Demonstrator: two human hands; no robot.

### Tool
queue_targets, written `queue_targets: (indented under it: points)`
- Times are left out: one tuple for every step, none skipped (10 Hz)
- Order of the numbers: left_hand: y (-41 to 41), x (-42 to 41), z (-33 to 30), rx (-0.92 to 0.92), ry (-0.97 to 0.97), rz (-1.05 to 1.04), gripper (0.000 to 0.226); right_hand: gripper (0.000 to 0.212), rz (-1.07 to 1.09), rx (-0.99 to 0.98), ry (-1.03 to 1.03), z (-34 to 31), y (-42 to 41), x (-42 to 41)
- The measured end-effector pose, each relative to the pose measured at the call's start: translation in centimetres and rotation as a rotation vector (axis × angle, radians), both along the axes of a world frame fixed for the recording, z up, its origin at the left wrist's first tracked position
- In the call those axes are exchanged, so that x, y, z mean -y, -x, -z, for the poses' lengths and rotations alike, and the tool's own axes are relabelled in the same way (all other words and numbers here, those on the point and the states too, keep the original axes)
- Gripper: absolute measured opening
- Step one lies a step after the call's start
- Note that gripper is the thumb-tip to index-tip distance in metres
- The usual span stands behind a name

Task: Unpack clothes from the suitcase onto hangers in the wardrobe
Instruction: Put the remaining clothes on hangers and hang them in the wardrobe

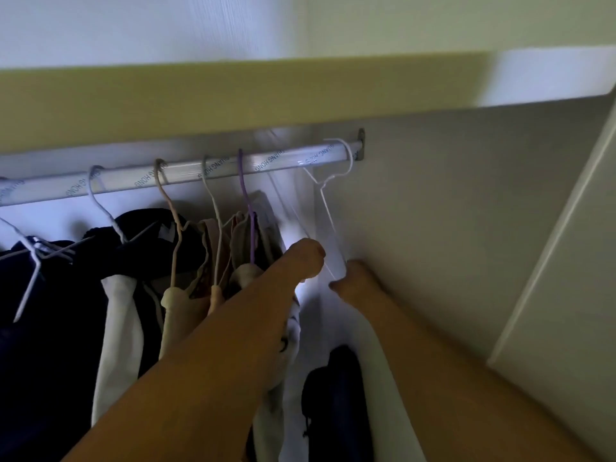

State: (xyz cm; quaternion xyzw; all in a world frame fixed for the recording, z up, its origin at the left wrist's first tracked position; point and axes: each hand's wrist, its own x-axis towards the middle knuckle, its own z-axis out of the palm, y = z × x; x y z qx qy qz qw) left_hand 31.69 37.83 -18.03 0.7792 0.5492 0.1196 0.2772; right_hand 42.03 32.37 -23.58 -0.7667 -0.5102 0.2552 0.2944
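Both arms are reaching up into the wardrobe toward a white wire hanger (328, 191) hooked at the right end of the rail (173, 176), at about one o'clock. The left hand (305, 258) is curling closed around the hanger's blurred left shoulder; the right hand (358, 278) is pinching the white garment (370, 345) below its right side, fingertips hidden. Motion blur is smearing the hanger's arms. At nine o'clock, dark and cream clothes (116, 295) are hanging, cut off by the frame edge.
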Motion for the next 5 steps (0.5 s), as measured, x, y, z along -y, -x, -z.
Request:
queue_targets:
  points:
    - [-0.2,-1.2,1.0,-0.007,0.007,-0.046,0.039,0.040,0.101,0.045,-0.153,0.4,0.3,-0.9]
    - [0.4,-1.2,0.1,0.013,0.001,-0.145,0.037,0.027,0.132,0.161,-0.259,0.3,0.7,-1.2]
    - [1.3,-2.5,-1.0,-0.005,-0.087,-0.132,0.032,0.020,0.168,0.302,-0.407,-1.4,1.5,-1.9]
    - [2.1,-1.6,-2.5,-0.191,-0.224,-0.063,0.029,0.031,0.202,0.253,-0.559,-4.1,2.5,-2.9]
    - [2.3,-3.1,-3.8,-0.080,-0.158,-0.162,0.028,0.052,0.093,-0.272,-0.491,-9.3,2.9,-3.3]
